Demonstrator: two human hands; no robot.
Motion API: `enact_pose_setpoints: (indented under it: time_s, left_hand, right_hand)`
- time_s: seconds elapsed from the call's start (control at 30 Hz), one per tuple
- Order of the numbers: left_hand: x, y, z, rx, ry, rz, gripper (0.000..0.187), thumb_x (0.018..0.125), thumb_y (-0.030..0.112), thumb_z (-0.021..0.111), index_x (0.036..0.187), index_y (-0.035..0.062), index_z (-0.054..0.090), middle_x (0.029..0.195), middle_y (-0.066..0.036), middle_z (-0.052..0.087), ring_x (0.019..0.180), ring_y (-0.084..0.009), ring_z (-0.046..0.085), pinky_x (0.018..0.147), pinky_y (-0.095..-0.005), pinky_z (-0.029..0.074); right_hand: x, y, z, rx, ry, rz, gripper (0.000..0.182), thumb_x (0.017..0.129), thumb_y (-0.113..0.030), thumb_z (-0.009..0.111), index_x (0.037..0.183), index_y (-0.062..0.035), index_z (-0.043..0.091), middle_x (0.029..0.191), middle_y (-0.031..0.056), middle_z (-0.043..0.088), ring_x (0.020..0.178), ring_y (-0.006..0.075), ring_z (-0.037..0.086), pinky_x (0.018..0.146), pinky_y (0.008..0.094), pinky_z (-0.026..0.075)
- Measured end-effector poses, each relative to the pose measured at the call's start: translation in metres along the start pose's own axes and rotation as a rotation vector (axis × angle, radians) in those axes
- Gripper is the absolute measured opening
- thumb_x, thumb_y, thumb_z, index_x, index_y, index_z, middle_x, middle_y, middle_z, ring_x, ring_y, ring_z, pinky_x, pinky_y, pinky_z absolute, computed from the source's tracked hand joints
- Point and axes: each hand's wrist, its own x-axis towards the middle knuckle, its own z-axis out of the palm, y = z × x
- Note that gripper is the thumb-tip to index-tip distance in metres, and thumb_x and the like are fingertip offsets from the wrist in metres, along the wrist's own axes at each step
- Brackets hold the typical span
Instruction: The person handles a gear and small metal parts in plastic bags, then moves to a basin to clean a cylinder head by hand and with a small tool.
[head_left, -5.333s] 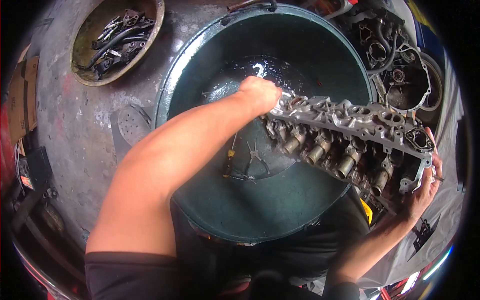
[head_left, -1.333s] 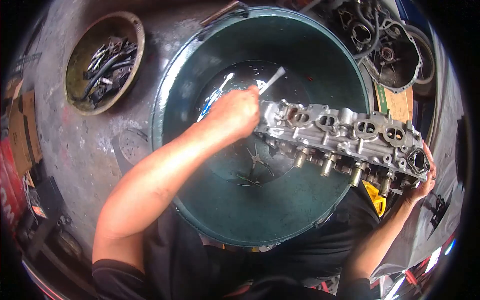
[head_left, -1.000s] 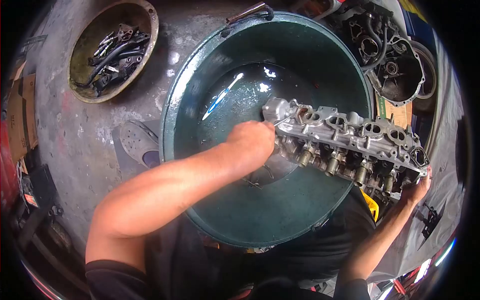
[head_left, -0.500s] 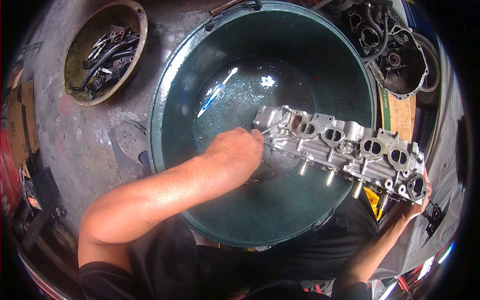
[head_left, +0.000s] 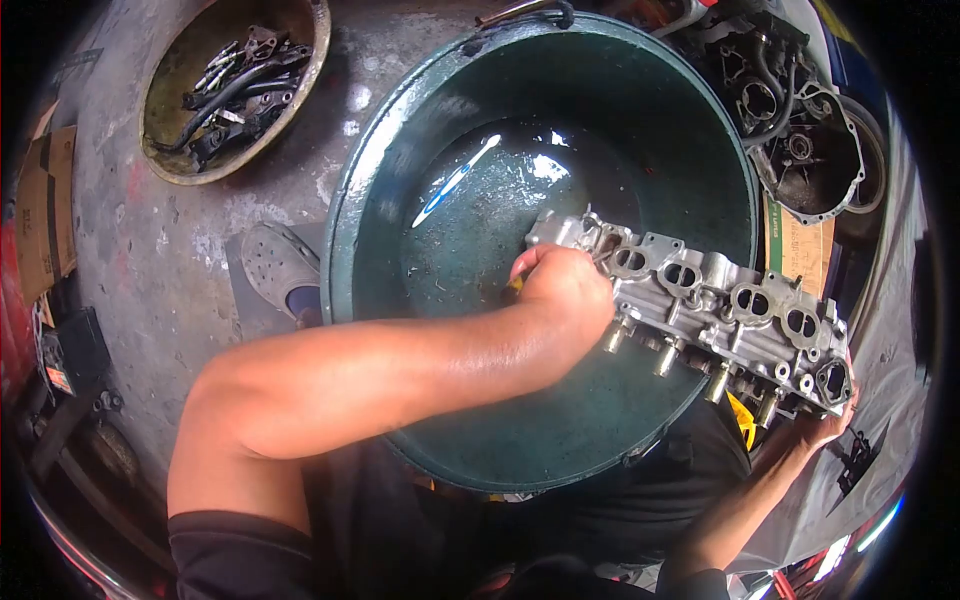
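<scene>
A long silvery cylinder head [head_left: 700, 300] with oval ports slants over the right side of a big green tub [head_left: 345, 270]. My right hand [head_left: 825, 428] grips its far right end from below, fingers partly hidden behind the metal. At the other end, my left hand [head_left: 570, 288] is closed against the near edge of the head. A small yellow bit [head_left: 516, 284] of a slim tool pokes out by its thumb; the rest of the tool is hidden in the fist. In the tub lies a white and blue toothbrush [head_left: 457, 182] in shallow dark liquid.
A round basin [head_left: 165, 170] of dark metal parts and hoses stands on the concrete floor at upper left. A large engine casing [head_left: 805, 165] sits at upper right beside cardboard [head_left: 800, 235]. One grey clog [head_left: 280, 268] shows left of the tub.
My left hand has moved right along the cylinder head and turned over, its elbow shifting right. The metal shaft seen before is now hidden. My right hand keeps its hold.
</scene>
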Motion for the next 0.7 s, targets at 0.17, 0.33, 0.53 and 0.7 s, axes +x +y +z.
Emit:
enact_pose_setpoints:
  time_s: [0.17,0.33,0.53,0.7]
  left_hand:
    - [-0.012,-0.003,-0.012,-0.059,-0.026,-0.019,0.023,0.073,0.014,0.072,0.095,0.0075,0.072,0.1,-0.008,0.065,0.092,-0.0226,0.065,0.059,-0.0434,0.053]
    - [0.003,0.007,0.014,-0.12,0.145,-0.143,0.021,0.076,0.014,0.069,0.095,0.0076,0.072,0.105,-0.009,0.066,0.09,-0.0228,0.066,0.057,-0.042,0.052]
    - [-0.002,0.022,-0.002,0.012,0.045,-0.131,0.023,0.076,0.014,0.068,0.098,0.0074,0.072,0.098,-0.009,0.068,0.091,-0.0253,0.065,0.053,-0.0442,0.05]
    - [0.002,0.02,-0.015,0.149,-0.021,-0.049,0.032,0.074,0.014,0.069,0.105,0.0063,0.071,0.092,-0.01,0.067,0.085,-0.0277,0.063,0.052,-0.0444,0.049]
  right_hand:
    - [0.002,0.005,-0.004,-0.38,-0.001,-0.18,0.051,0.095,-0.028,0.04,0.122,0.0128,0.056,0.112,0.0167,0.064,0.091,0.017,0.063,0.084,0.0314,0.052]
    - [-0.002,0.005,-0.006,0.108,0.005,0.042,0.052,0.094,-0.033,0.041,0.114,0.0119,0.059,0.117,0.0202,0.063,0.094,0.0198,0.064,0.088,0.0338,0.051]
    - [-0.002,0.007,-0.014,0.103,0.019,0.089,0.053,0.095,-0.032,0.041,0.118,0.0125,0.057,0.116,0.0189,0.063,0.094,0.0188,0.063,0.088,0.0335,0.051]
    - [-0.002,0.005,-0.013,0.14,0.006,0.124,0.055,0.095,-0.032,0.039,0.121,0.0131,0.056,0.115,0.0181,0.064,0.093,0.018,0.064,0.087,0.033,0.051]
